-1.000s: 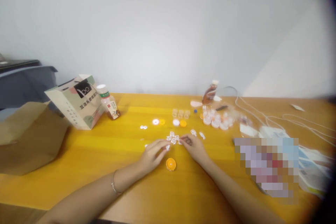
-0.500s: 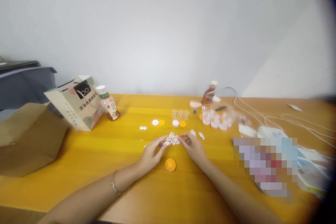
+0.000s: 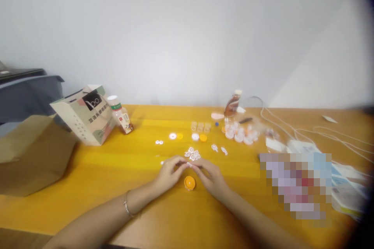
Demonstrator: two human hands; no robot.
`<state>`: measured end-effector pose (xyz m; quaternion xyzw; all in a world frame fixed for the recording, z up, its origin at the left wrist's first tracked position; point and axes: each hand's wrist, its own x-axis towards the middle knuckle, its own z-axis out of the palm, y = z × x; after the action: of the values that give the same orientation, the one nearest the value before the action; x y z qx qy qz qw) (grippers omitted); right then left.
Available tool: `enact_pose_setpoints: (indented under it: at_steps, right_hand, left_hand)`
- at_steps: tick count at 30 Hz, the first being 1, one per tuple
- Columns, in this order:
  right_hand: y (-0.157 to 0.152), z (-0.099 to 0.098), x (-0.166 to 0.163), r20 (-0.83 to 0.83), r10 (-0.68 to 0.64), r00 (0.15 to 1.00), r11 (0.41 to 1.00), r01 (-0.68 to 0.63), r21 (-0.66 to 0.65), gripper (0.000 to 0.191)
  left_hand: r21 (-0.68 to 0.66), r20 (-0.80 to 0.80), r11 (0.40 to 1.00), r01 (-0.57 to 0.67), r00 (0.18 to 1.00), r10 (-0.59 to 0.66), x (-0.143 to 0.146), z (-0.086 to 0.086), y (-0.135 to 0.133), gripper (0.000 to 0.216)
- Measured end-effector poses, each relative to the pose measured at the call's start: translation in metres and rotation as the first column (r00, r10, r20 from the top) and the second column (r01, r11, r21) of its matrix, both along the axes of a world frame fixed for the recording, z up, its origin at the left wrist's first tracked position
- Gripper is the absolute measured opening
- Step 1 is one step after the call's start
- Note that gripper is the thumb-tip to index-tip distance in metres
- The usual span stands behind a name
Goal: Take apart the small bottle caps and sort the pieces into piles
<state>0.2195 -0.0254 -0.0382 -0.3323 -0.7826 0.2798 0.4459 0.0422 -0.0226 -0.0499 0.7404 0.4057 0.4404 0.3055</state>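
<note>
Left hand [image 3: 170, 172]: resting on the table [image 3: 122, 163], fingers curled, tips meeting those of the right hand; too blurred to tell whether pinched on anything.
Right hand [image 3: 210, 176]: curled the same way, tips against the left's; grip cannot be told either.
Bracelet [image 3: 126, 204]: thin, on the left wrist.
Orange cap [image 3: 189, 182]: flat on the table between the two hands, just below the meeting fingertips, close against the right hand.
White pieces [image 3: 193, 154]: small cluster just beyond the fingertips; shapes too soft to read.
Loose caps [image 3: 195, 136]: white and yellow, in a rough row farther back.
Heap of white caps [image 3: 241, 134]: right of the row, outlines smeared.
Amber bottle [image 3: 233, 105]: tilted, by the wall.
Printed bag [image 3: 87, 113]: far left, a white-capped bottle [image 3: 119, 118] just beside it.
Brown bag [image 3: 32, 155]: cut off by the left edge.
Right side: blocked out by a pixelated patch, corner lost in dark.
</note>
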Motion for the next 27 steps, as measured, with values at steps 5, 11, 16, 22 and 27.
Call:
enact_pose_setpoints:
  at_steps: [5,11,16,22,27]
  right_hand:
    - [-0.003,0.003,-0.003,-0.034,0.003,0.999,0.997,-0.005,-0.079,0.018]
    - [0.000,0.001,-0.009,-0.200,-0.067,0.978,0.939,-0.006,-0.344,0.026]
    - [0.006,-0.004,-0.010,-0.338,-0.073,0.939,0.843,-0.123,-0.524,0.029]
    - [0.008,-0.005,-0.009,-0.417,-0.096,0.904,0.759,-0.205,-0.619,0.030]
    - [0.010,-0.006,-0.009,-0.390,-0.121,0.913,0.770,-0.162,-0.617,0.026]
  left_hand:
    - [-0.105,0.047,0.994,-0.008,0.999,0.013,0.002,-0.008,0.001,0.022]
    - [-0.230,0.186,0.973,0.035,0.983,0.008,0.007,-0.013,0.002,0.027]
    - [-0.299,0.252,0.949,0.100,0.967,-0.022,0.006,-0.011,0.005,0.030]
    - [-0.330,0.291,0.933,0.143,0.956,-0.044,0.003,-0.014,0.011,0.030]
    - [-0.203,0.135,0.976,0.078,0.989,-0.051,0.001,-0.011,0.007,0.023]
